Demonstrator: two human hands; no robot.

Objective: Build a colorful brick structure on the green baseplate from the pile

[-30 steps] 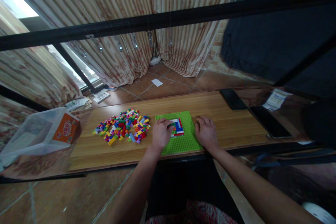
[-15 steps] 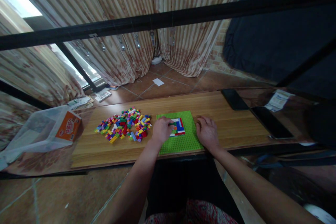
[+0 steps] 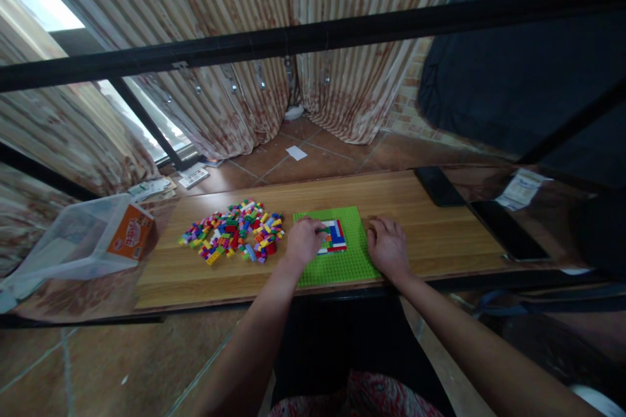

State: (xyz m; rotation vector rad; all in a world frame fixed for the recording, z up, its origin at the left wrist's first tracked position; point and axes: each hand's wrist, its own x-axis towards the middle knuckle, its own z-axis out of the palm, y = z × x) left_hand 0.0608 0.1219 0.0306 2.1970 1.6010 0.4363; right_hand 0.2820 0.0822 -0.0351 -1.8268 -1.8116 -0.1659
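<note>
A green studded baseplate [image 3: 337, 269] lies on the wooden board, bearing a flat patch of toy bricks [image 3: 337, 234] in blue, red, white and other colours. My left hand [image 3: 305, 239] bends over the left part of this patch and covers some of it. Its fingertips are closed on what looks like a small dark green toy brick [image 3: 324, 229]. At the baseplate's right edge rests my right hand [image 3: 388, 247], palm down, fingers loosely bent and a little apart, holding nothing that shows.
Left of the baseplate spreads a heap of loose toy bricks [image 3: 235, 231]. A clear plastic box [image 3: 83, 234] with an orange label stands at the far left. Two dark phone-like slabs [image 3: 439, 186] lie to the right. A black rail [image 3: 313, 40] crosses beyond the wooden board [image 3: 195, 290].
The whole view has shifted very slightly. Both hands keep nearly the same places on the baseplate, and the brick patch looks the same.
</note>
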